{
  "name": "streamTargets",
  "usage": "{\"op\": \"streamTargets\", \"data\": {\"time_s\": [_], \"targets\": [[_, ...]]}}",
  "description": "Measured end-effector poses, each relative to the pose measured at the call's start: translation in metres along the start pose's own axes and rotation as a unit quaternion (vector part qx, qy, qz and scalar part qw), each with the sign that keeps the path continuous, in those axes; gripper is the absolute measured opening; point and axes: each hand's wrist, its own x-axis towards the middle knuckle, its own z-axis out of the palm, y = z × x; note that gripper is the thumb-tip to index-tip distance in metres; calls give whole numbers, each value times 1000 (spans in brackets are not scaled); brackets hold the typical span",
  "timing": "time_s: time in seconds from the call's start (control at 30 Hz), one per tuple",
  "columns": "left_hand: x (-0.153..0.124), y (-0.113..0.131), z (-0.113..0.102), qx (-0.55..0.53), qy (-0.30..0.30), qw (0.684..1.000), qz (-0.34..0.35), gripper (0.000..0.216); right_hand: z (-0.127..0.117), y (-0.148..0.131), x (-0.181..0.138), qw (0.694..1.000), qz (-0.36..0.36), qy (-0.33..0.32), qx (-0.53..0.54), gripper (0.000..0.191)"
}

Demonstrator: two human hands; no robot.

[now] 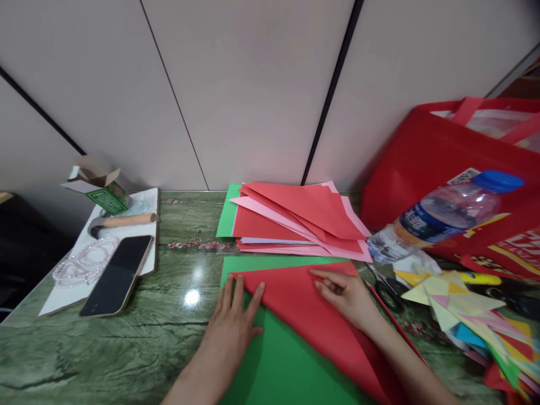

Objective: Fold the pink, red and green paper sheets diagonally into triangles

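A folded sheet of red paper [291, 298] lies slantwise over a sheet of green paper [270, 360] in front of me. My left hand [234, 312] is spread flat, its fingertips pressing the red paper's pointed left corner and its palm over the green sheet. On the red paper near its top edge rests my right hand [343, 292], index finger stretched out and the other fingers curled beneath. It touches the paper and is not seen gripping it. The red sheet's lower end runs under my right forearm, partly hidden.
Behind the sheets is a pile of red and pink paper [291, 219]. To the right are a water bottle [439, 216], a red bag [405, 152], scissors [388, 289] and folded paper scraps [464, 315]. Leftward lie a phone [118, 275], a wooden-handled tool [126, 220], beads [86, 261] and a small box [105, 194].
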Motion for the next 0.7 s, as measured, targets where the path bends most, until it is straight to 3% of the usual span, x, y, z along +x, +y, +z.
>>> {"op": "streamTargets", "data": {"time_s": [0.7], "targets": [[9, 4, -26, 26, -62, 998, -12, 73, 0, -3, 0, 1000, -2, 4, -17, 42]]}}
